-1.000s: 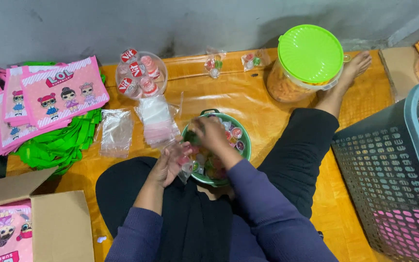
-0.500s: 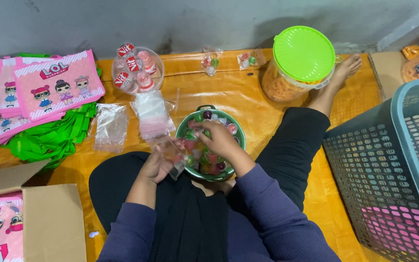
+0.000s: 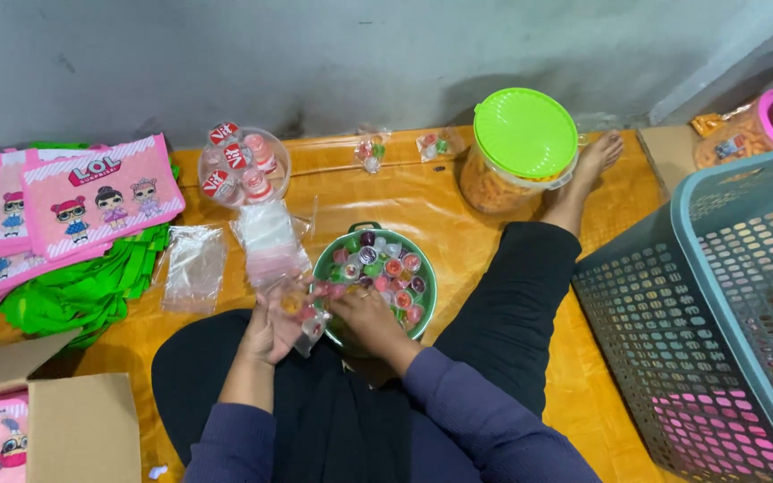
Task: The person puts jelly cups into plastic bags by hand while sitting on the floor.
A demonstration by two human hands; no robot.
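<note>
Holding a small clear bag (image 3: 301, 309) in both hands' closed grip beside a green bowl (image 3: 326, 259) of jelly cups (image 3: 386, 268).

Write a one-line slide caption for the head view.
Left hand holds a small clear bag; right hand adds jelly cups from the green bowl.

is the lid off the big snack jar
No, the green lid sits closed on the jar by the foot.

bare mat (image 3: 422, 201) beyond green bowl (image 3: 427, 313)
</note>
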